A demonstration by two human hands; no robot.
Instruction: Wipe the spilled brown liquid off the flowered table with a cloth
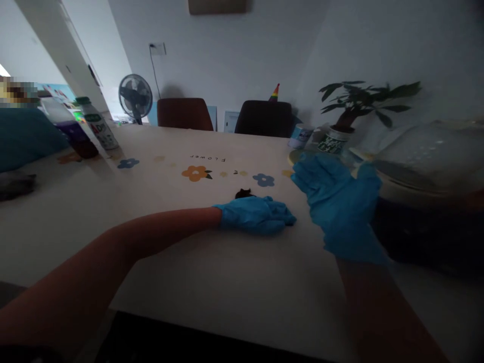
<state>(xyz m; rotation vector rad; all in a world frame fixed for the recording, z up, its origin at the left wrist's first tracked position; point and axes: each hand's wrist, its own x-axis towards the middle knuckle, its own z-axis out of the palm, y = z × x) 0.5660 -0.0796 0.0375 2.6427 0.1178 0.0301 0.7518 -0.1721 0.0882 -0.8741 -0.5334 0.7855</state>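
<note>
Fingers flat and together, the gloved left hand (258,216) rests on the white table (196,277); any clasp is hidden. Right hand (340,201), open, hovers to the right. Beyond the left, a dark scrap (244,193) peeks out, probably light, soft; pinch its far edge.

The bare left forearm (162,233) reaches across from the lower left; the gloved left hand (257,216) lies palm down, fingers together. The gloved right hand (338,194) is raised, palm up, thumb spread.
</note>
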